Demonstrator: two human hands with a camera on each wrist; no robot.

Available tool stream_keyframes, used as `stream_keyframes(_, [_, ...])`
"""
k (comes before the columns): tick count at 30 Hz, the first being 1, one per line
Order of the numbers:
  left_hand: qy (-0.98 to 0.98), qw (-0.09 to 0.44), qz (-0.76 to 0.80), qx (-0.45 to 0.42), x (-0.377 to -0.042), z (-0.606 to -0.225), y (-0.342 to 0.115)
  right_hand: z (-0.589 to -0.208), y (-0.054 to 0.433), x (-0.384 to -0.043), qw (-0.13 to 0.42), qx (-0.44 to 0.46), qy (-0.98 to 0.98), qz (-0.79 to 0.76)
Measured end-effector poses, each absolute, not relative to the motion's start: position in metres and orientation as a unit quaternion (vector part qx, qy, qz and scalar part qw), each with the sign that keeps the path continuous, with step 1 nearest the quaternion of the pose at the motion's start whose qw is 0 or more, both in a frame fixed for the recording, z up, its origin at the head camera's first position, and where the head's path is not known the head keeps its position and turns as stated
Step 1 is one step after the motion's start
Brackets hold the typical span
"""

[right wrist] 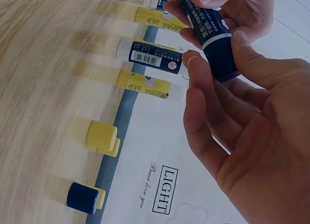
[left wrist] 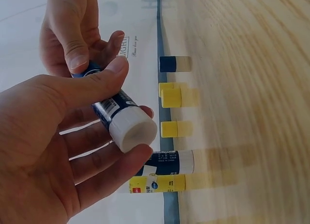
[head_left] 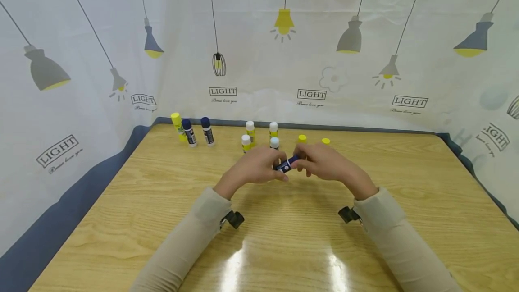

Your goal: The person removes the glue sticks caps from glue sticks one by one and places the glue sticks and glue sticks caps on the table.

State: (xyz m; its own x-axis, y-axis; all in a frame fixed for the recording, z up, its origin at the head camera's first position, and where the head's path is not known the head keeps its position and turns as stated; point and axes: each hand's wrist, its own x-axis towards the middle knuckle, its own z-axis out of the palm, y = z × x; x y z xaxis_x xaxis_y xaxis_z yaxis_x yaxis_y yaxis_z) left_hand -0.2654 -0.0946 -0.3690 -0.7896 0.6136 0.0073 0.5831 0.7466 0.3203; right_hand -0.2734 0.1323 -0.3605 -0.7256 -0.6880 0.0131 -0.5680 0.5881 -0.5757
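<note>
The left hand (head_left: 257,164) pinches the barrel of a navy glue stick (head_left: 286,165), tilted above the bench (head_left: 285,233). The right hand (head_left: 325,162) grips the seated cap (right wrist: 223,58), fingers partly curled. Uncapping appears to be in hand; the next move likely calls for a steady barrel and straight axial pull.

Glue stick (head_left: 286,164): was dark blue, tilted, held between left hand (head_left: 257,165) and right hand (head_left: 325,161);
Base (left wrist: 134,129): was white;
Cap (right wrist: 221,58): was navy; seemingly seated, partly hidden.
</note>
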Motion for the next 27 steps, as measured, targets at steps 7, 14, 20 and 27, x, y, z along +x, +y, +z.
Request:
stream_keyframes(7, [0.93,0.053,0.155,0.329,-0.2686,-0.3715,-0.0934,-0.3606,0.1338,-0.2716,0.093,-0.358,0.884,-0.286])
stream_keyframes(14, [0.931,0.057,0.156,0.326,-0.2691,-0.3723,-0.0918,-0.3606,0.1341,-0.27,0.071,-0.356,0.886,-0.288])
stream_keyframes(20, [0.935,0.047,0.152,0.318,-0.2665,-0.3724,-0.0919,-0.3594,0.1327,-0.27,0.086,-0.325,0.891,-0.305])
stream_keyframes(27, [0.936,0.042,0.148,0.318,-0.2637,-0.3706,-0.0922,-0.3587,0.131,-0.2718,0.106,-0.325,0.894,-0.289])
